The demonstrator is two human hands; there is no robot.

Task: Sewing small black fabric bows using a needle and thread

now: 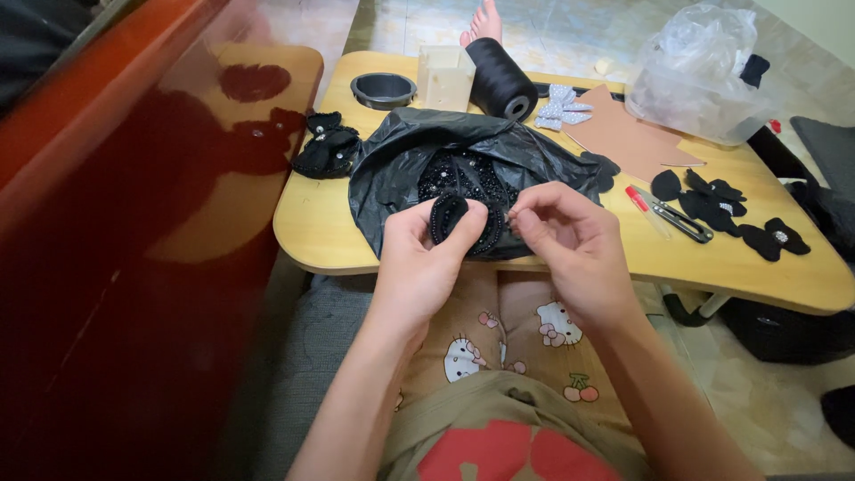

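The left hand (419, 258) has a closed grip on a black beaded patch (448, 216), just past the near edge of the surface (312, 223). The right hand (570, 236) pinches something thin beside it, maybe a needle; too small to tell. A sharp tip could poke a finger. Beads could drop from the black bag (534, 156). The thread spool (500, 80) and snips (677, 218) lie on the yellow wood; the floor is tiled.

A wooden tabletop (321, 227) carried a black plastic bag (419, 147), thread spool (500, 78), scissors (675, 216) and, at upper right, a clear bag (699, 76).
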